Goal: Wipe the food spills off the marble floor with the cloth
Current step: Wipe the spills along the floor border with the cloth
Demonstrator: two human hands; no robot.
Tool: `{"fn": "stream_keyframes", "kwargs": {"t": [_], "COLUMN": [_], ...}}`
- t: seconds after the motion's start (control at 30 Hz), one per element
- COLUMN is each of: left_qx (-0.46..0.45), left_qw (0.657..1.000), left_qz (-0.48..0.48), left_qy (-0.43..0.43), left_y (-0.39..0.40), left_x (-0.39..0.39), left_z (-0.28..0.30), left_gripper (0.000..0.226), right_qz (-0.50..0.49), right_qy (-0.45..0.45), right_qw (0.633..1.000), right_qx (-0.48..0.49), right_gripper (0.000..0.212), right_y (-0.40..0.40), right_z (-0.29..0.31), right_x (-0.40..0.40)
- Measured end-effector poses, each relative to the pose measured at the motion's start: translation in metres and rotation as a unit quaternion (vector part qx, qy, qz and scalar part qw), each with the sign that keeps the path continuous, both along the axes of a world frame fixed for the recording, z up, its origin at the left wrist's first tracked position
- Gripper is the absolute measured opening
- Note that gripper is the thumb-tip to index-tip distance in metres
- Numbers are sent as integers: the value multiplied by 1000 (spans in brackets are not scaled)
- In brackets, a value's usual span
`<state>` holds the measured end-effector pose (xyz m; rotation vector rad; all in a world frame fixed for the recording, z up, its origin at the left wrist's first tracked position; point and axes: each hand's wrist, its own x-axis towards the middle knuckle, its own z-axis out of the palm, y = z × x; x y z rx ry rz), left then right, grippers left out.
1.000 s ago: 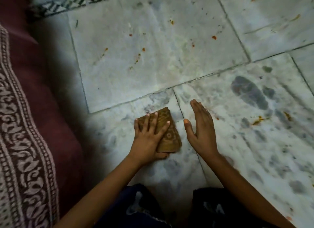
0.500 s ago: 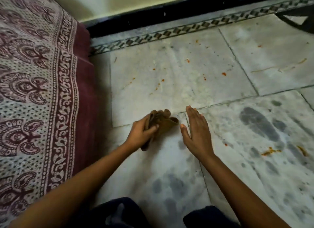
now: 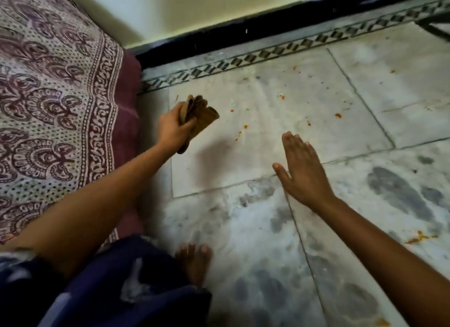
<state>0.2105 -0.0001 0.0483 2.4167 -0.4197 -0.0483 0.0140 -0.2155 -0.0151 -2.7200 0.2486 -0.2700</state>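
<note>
The bunched cloth (image 3: 199, 114) is gripped in the left hand (image 3: 174, 129) above the floor (image 3: 280, 102); the right hand (image 3: 302, 170) is spread flat. It must be lowered onto the orange spills (image 3: 337, 115).

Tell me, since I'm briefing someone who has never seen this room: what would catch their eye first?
Probably the left hand gripping a bunched brown cloth lifted above the marble floor, its shadow on the tile below. Next, the orange food specks scattered over the pale tile ahead, and the right hand spread flat near the tile joint. A patterned maroon bedspread fills the left side.
</note>
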Motion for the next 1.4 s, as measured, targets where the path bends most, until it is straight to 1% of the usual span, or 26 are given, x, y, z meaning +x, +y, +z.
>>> {"fn": "stream_keyframes", "kwargs": {"t": [0.1, 0.17, 0.23, 0.37, 0.4, 0.47, 0.5, 0.53, 0.6, 0.63, 0.67, 0.7, 0.73, 0.77, 0.83, 0.93, 1.03, 1.1, 1.2, 1.27, 1.33, 1.4], "left_qx": [-26, -36, -21, 53, 67, 66, 89, 150, 305, 329, 312, 272, 229, 199, 183, 246, 305, 308, 277, 264, 277, 277], "left_qw": [998, 996, 997, 996, 995, 989, 981, 965, 910, 896, 903, 922, 940, 954, 966, 951, 940, 941, 938, 935, 941, 953], "left_qz": [48, 75, 76, 20, -5, -103, -163, -212, -267, -271, -264, -247, -224, -201, -158, -145, -121, -124, -210, -236, -195, -114], "left_qy": [0, 5, -4, -62, -71, -78, -60, -20, 87, 121, 129, 122, 113, 101, 95, 120, 93, 68, 11, -9, -3, 37], "left_y": [0, 1, 4, 15, 19, 29, 32, 36, 40, 41, 41, 39, 36, 32, 22, 8, -5, -6, 20, 36, 31, 6], "left_x": [28, 44, 59, 81, 86, 91, 96, 96, 93, 90, 89, 89, 92, 97, 109, 118, 110, 96, 80, 89, 110, 133], "left_z": [-24, -40, -53, -67, -71, -86, -93, -99, -107, -109, -109, -105, -103, -100, -102, -118, -139, -147, -150, -151, -151, -152], "left_gripper": [35, 33, 35, 42, 44, 53, 56, 59, 64, 72, 79, 84, 83, 78, 73, 80, 80, 76, 70, 65, 66, 67], "right_qz": [-4, -11, -14, -32, -40, -49, -56, -61, -68, -74, -81, -85, -89, -95, -119, -146, -163, -172, -165, -165, -168, -166], "right_qy": [15, 38, 55, 67, 71, 88, 96, 104, 118, 123, 127, 129, 129, 127, 124, 120, 129, 137, 142, 139, 130, 123], "right_qw": [1000, 999, 998, 997, 997, 995, 994, 993, 991, 990, 989, 988, 988, 987, 985, 982, 978, 975, 975, 975, 976, 978], "right_qx": [-15, -17, -17, -5, -1, -5, -9, -10, -14, -12, -11, -12, -12, -10, 7, 15, -2, -13, -37, -41, -39, -41], "right_gripper": [69, 71, 75, 74, 73, 73, 73, 73, 75, 75, 76, 77, 77, 78, 79, 78, 74, 72, 70, 69, 69, 69], "right_y": [-2, 2, 8, 20, 23, 29, 31, 33, 34, 35, 35, 35, 37, 39, 43, 44, 39, 33, 31, 30, 31, 32], "right_z": [-6, -14, -22, -33, -35, -39, -39, -40, -43, -45, -46, -49, -52, -56, -65, -77, -91, -102, -112, -114, -113, -113], "right_x": [10, 19, 30, 48, 51, 52, 53, 54, 55, 55, 58, 62, 67, 72, 86, 107, 114, 114, 112, 112, 111, 111]}}
